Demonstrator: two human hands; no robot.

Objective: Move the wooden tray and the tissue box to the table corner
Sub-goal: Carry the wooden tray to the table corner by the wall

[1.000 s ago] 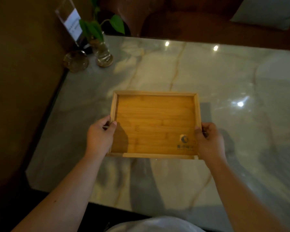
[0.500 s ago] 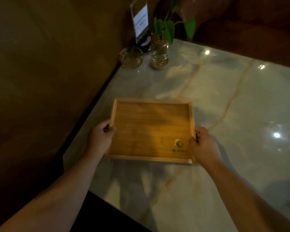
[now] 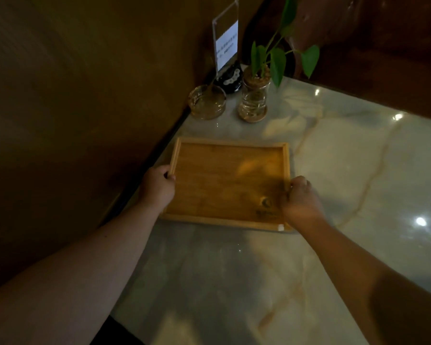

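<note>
Both hands pinched the wooden tray (image 3: pixel 224 180) by its short rims, the left hand (image 3: pixel 157 186) at the wall side and the right hand (image 3: pixel 300 199) opposite. The tray lay near the marble worktop's (image 3: pixel 358 158) corner, just short of the glass ashtray (image 3: pixel 206 102) and plant jar (image 3: pixel 254 100). Pushed further, it could knock them. No tissue box was visible.

Both bare forearms extended forward — left hand (image 3: pixel 157 186) curled closed, thumb uppermost; right hand (image 3: pixel 300 199) likewise clenched, knuckles up.

Honey-brown wooden tray (image 3: pixel 224 180), pale gold-veined marble table (image 3: pixel 358 170)
</note>
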